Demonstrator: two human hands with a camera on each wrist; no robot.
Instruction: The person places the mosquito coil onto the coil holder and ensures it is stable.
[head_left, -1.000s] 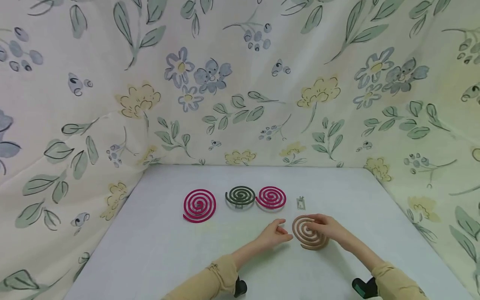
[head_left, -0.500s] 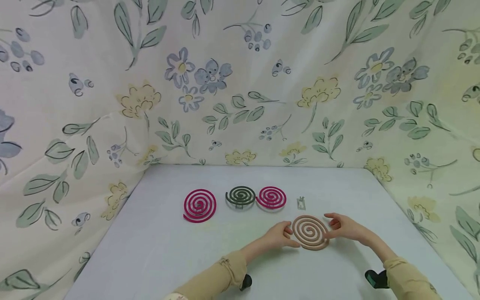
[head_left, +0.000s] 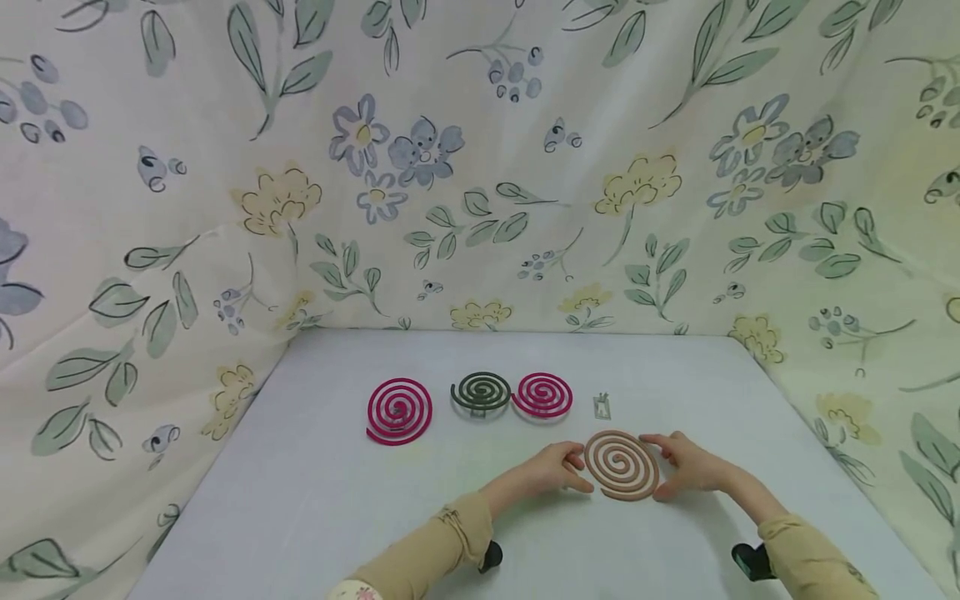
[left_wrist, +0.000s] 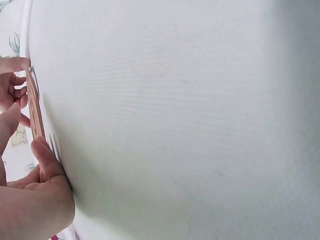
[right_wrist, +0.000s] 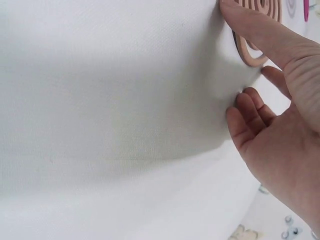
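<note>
A tan mosquito coil [head_left: 621, 479] lies flat near the table's front right, between both hands. My left hand [head_left: 555, 469] is at its left rim, fingers and thumb loosely bent; in the left wrist view the left thumb [left_wrist: 44, 150] meets the coil's edge [left_wrist: 35, 112]. My right hand [head_left: 690, 465] spans the right rim, index finger at the back and thumb in front. In the right wrist view that thumb [right_wrist: 265, 32] is fairly straight, beside the coil [right_wrist: 245, 52]. Whatever lies beneath the coil is hidden.
Behind the hands stand a red coil [head_left: 399, 412], a dark green coil [head_left: 481, 392] and another red coil [head_left: 542, 395], the last two nearly touching. A small metal coil stand [head_left: 602, 407] lies behind the tan coil. Floral cloth [head_left: 480, 250] encloses the white table [head_left: 315, 517].
My right hand has drawn back from the tan coil's top to its right rim. My left hand has moved right, up to the left rim. The coil has hardly moved.
</note>
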